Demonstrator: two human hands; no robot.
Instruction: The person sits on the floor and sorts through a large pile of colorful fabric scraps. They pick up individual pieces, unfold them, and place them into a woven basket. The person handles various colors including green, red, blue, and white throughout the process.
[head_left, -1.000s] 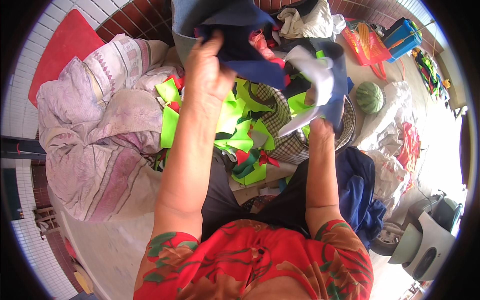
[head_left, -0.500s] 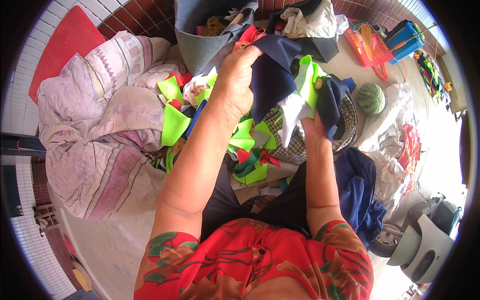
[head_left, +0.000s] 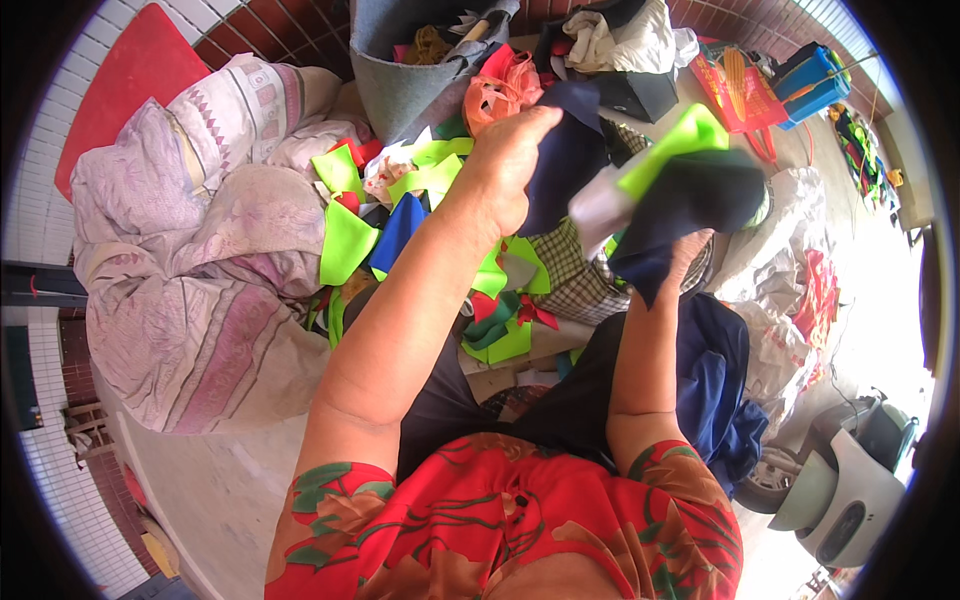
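In the head view, a navy cloth piece (head_left: 566, 150) is held near its edge by the left hand (head_left: 500, 165), which is partly closed, its fingertips mostly hidden. At the right hand (head_left: 692, 258), dark cloth (head_left: 690, 200), lime cloth (head_left: 675, 148) and white cloth (head_left: 602, 205) are bunched together; blur and covering fabric mean that how far its fingers are closed cannot be told. Several pieces are perhaps collected on that side so that a single one can be managed by the other. The checked bag (head_left: 570, 262) is set below the right hand and the scrap pile (head_left: 345, 258) near the left forearm, both presumably kept before the knees for easy reach.
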